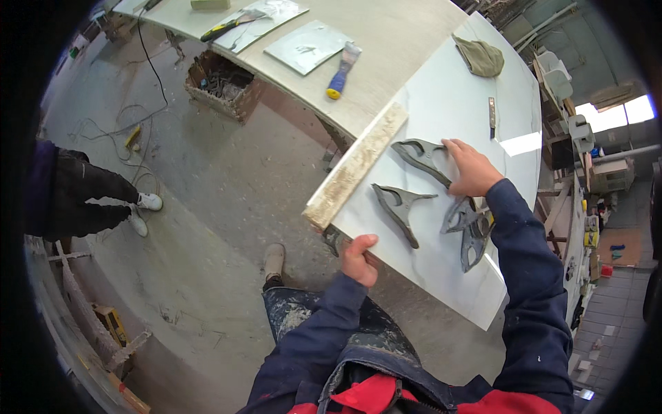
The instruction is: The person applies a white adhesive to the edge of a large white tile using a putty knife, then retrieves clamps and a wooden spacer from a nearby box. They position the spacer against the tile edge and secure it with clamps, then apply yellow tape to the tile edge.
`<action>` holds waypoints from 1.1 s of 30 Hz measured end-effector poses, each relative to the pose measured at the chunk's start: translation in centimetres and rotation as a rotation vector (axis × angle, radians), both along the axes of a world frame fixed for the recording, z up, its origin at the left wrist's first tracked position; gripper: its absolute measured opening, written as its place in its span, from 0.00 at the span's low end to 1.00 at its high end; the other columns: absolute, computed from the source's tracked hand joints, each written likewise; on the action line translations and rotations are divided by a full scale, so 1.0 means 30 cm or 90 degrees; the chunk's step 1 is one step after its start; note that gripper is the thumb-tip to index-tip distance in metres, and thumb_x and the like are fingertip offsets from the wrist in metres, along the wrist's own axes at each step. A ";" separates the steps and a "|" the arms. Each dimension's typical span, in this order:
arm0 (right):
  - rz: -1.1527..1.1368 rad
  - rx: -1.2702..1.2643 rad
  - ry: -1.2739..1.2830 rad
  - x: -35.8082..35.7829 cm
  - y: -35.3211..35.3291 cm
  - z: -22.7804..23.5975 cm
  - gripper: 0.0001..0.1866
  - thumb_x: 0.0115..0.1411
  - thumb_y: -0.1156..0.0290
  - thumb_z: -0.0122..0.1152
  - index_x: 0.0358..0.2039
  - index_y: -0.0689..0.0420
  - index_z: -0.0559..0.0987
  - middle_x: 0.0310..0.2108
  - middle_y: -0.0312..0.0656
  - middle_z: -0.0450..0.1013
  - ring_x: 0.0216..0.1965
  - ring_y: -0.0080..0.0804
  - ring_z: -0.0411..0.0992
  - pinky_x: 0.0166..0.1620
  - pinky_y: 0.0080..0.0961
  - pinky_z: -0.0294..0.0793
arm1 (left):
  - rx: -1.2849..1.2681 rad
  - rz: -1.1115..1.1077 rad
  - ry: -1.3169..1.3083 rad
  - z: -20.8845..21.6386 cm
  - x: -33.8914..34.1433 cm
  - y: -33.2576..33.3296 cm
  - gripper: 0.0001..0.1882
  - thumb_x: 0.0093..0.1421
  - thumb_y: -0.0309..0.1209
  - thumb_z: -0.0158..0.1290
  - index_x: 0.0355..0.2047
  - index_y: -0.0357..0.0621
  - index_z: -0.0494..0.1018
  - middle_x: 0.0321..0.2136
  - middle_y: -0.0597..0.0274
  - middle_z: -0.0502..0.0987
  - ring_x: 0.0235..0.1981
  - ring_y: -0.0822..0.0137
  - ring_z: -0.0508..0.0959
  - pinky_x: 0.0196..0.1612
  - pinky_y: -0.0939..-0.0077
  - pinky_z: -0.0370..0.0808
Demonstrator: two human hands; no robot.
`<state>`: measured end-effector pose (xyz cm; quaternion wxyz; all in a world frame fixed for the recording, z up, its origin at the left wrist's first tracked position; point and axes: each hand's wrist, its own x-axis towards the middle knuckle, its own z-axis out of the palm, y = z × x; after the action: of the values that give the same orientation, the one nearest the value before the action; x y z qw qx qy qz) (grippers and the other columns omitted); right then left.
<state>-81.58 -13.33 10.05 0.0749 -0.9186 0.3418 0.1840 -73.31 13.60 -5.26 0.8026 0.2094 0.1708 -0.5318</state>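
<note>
Jacket (527,338) nearest, I judge the clamp (418,163) stiff and weighty, best held by the handles the right hand (474,169) grasps; can't tell whether left hand (360,261) grips anything.

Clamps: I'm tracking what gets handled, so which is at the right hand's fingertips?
The uppermost clamp: its handle ends lie at thumb and fingertips of the right hand. The other clamps lie lower in the picture.
</note>
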 end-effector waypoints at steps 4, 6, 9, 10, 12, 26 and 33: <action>-0.061 0.051 -0.018 0.042 0.018 -0.008 0.51 0.38 0.63 0.76 0.64 0.60 0.62 0.63 0.53 0.61 0.63 0.51 0.62 0.63 0.35 0.66 | -0.007 -0.001 -0.008 -0.017 -0.031 -0.009 0.29 0.49 0.22 0.57 0.55 0.39 0.69 0.47 0.61 0.75 0.48 0.65 0.75 0.54 0.70 0.72; -0.031 0.010 -0.015 0.032 0.004 -0.031 0.48 0.38 0.63 0.76 0.61 0.61 0.65 0.60 0.53 0.64 0.61 0.50 0.64 0.62 0.36 0.67 | 0.012 0.005 -0.003 0.001 -0.044 -0.023 0.30 0.48 0.22 0.58 0.55 0.39 0.70 0.47 0.62 0.74 0.48 0.66 0.75 0.54 0.71 0.71; -0.025 -0.080 0.005 -0.006 0.021 0.001 0.44 0.39 0.65 0.76 0.58 0.61 0.69 0.54 0.51 0.68 0.57 0.50 0.67 0.59 0.36 0.69 | 0.001 -0.020 -0.012 -0.010 -0.053 -0.013 0.30 0.48 0.23 0.60 0.55 0.39 0.70 0.47 0.65 0.74 0.47 0.69 0.74 0.53 0.74 0.70; -0.058 -0.089 -0.006 0.027 0.039 0.056 0.42 0.39 0.65 0.76 0.57 0.61 0.69 0.52 0.51 0.69 0.55 0.49 0.69 0.59 0.36 0.69 | -0.001 -0.020 -0.016 -0.016 -0.050 -0.010 0.30 0.48 0.23 0.60 0.54 0.39 0.70 0.48 0.65 0.74 0.47 0.70 0.74 0.53 0.74 0.70; -0.227 -0.095 -0.097 0.093 0.126 0.157 0.38 0.42 0.68 0.73 0.56 0.62 0.72 0.49 0.48 0.72 0.51 0.46 0.72 0.57 0.36 0.69 | -0.002 -0.024 -0.023 -0.015 -0.042 0.012 0.29 0.49 0.24 0.60 0.54 0.39 0.70 0.48 0.65 0.74 0.47 0.70 0.73 0.53 0.74 0.70; -0.790 0.969 -0.971 0.686 1.042 -0.190 0.37 0.45 0.79 0.56 0.61 0.63 0.65 0.58 0.51 0.67 0.63 0.41 0.63 0.65 0.35 0.59 | -0.059 -0.061 -0.102 0.006 0.016 -0.016 0.39 0.48 0.26 0.57 0.63 0.35 0.62 0.57 0.57 0.68 0.58 0.61 0.69 0.63 0.66 0.64; -1.010 0.773 -0.942 0.859 1.036 -0.415 0.18 0.58 0.69 0.55 0.47 0.63 0.72 0.40 0.48 0.76 0.41 0.37 0.74 0.45 0.29 0.69 | -0.059 -0.146 -0.089 -0.088 -0.057 0.008 0.44 0.52 0.22 0.60 0.67 0.36 0.54 0.61 0.56 0.63 0.61 0.61 0.65 0.66 0.66 0.59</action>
<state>-55.82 17.74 -2.40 0.7527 -0.1580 0.5376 -0.3456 -75.01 13.85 -7.89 0.7555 0.2267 0.0648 -0.6112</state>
